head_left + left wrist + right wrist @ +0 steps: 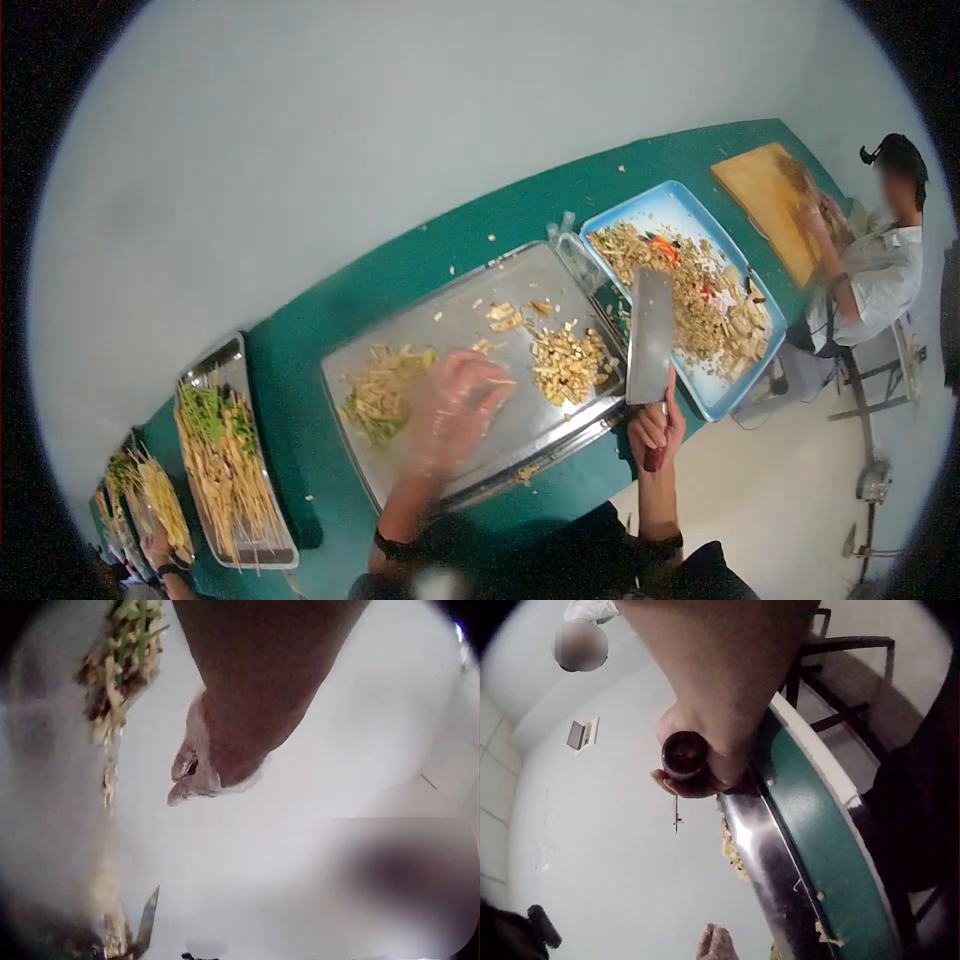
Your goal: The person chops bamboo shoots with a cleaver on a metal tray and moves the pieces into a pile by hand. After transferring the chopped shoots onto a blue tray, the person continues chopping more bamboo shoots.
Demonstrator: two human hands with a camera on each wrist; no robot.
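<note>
My left hand (455, 405), in a clear plastic glove and blurred, hovers over a metal tray (480, 455). Its fingers are loosely bent, the tips slightly apart in the left wrist view; a thin pale strip shows at them in the head view. Beneath and beside it lies a heap of pale shreds with green bits (375, 385). My bare right hand (657, 430) grips the dark red handle of a cleaver (652, 335), blade up, overlapping the tray's right edge. Small yellowish diced pieces (568, 365) are piled on the tray's right side, with loose chunks (505, 317) above them.
Right of the metal tray stands a blue-rimmed tray (715, 412) of chopped food. Beyond it, another person (870, 270) works at a wooden cutting board (765, 210). Leftward, a long metal tray (285, 558) holds skewered vegetables and greens (225, 460). More trays and another person's hand (155, 548) are farther left.
</note>
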